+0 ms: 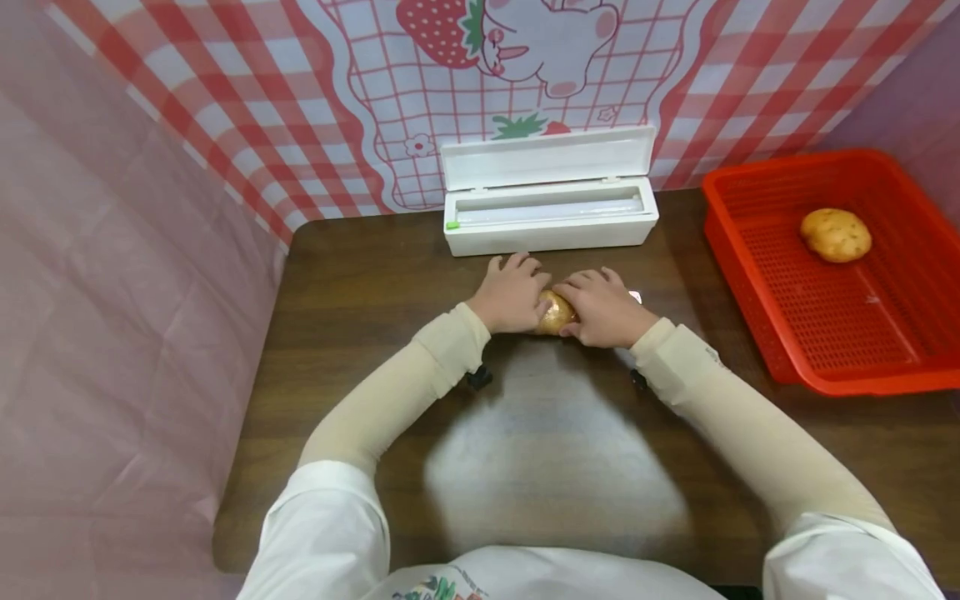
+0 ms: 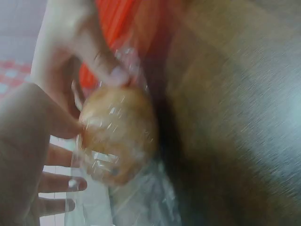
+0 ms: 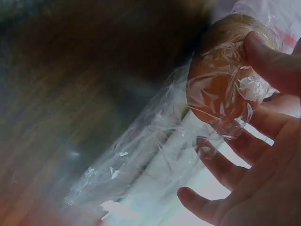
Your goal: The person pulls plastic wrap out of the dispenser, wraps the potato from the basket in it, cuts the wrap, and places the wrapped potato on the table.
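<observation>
A potato (image 1: pixel 557 313) wrapped in clear plastic film (image 3: pixel 155 146) lies between both hands, close over the table. My left hand (image 1: pixel 513 295) holds it from the left. In the left wrist view, that thumb meets the potato (image 2: pixel 117 136) and the other fingers spread behind the loose film. My right hand (image 1: pixel 602 308) grips the other end; in the right wrist view, its thumb presses on the wrapped potato (image 3: pixel 218 84) while the fingers reach under it. A long tail of crinkled film trails off the potato there.
Behind the hands stands a white film dispenser box (image 1: pixel 551 237), lid raised, with a roll inside and a green slider at its left end. A red plastic basket (image 1: pixel 787 333) sits at the right with an unwrapped potato (image 1: pixel 836 235). All stand on a brown wooden table (image 1: pixel 337 333).
</observation>
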The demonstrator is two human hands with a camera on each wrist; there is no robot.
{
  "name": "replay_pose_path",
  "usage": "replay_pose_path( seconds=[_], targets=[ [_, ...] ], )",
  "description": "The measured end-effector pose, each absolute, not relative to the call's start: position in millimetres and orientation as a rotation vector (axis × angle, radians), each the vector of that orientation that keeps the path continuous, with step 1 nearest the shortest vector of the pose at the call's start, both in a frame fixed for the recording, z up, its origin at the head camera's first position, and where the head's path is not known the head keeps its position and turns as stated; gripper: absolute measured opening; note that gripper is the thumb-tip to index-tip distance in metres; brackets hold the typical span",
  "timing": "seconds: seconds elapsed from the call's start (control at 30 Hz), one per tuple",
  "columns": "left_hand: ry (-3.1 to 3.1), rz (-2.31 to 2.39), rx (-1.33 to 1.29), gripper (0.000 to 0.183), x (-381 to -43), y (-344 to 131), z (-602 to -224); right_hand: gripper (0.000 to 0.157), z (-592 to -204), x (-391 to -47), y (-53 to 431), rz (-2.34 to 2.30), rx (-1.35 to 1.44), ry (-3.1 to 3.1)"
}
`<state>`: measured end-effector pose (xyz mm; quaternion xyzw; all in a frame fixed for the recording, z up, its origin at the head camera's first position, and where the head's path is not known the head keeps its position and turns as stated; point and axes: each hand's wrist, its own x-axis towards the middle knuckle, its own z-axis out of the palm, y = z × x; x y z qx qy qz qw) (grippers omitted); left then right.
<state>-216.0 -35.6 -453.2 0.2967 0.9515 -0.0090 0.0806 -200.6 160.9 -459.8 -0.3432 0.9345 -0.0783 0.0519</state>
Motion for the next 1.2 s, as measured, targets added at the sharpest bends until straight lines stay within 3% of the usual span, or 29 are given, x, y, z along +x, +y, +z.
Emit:
replay_pose_path(
  seconds=[0.13, 0.33, 0.53, 0.83, 1.03, 1.2],
  targets=[
    [2.882, -0.189, 0.991, 0.061, -204, -30, -451, 0.068, -461, -205, 162, -0.242, -1.010, 2.836],
    [2.892, -0.282, 1.027, 0.090, -193, -25, -464, 0.067, -461, -211, 164, -0.279, -0.930, 2.796],
    [2.936, -0.264, 0.958, 0.095, -195, -21, -476, 0.076, -463, -212, 163, -0.305, -0.851, 2.762],
    [3.011, -0.198, 0.901, 0.080, -206, -16, -479, 0.089, -470, -207, 159, -0.186, -0.913, 2.872],
    [3.065, -0.037, 0.810, 0.055, -212, -13, -489, 0.067, -484, -215, 154, -0.219, -0.888, 2.919],
    [3.026, -0.042, 0.747, 0.054, -222, -10, -487, 0.057, -486, -220, 150, -0.223, -0.824, 2.975]
  ],
)
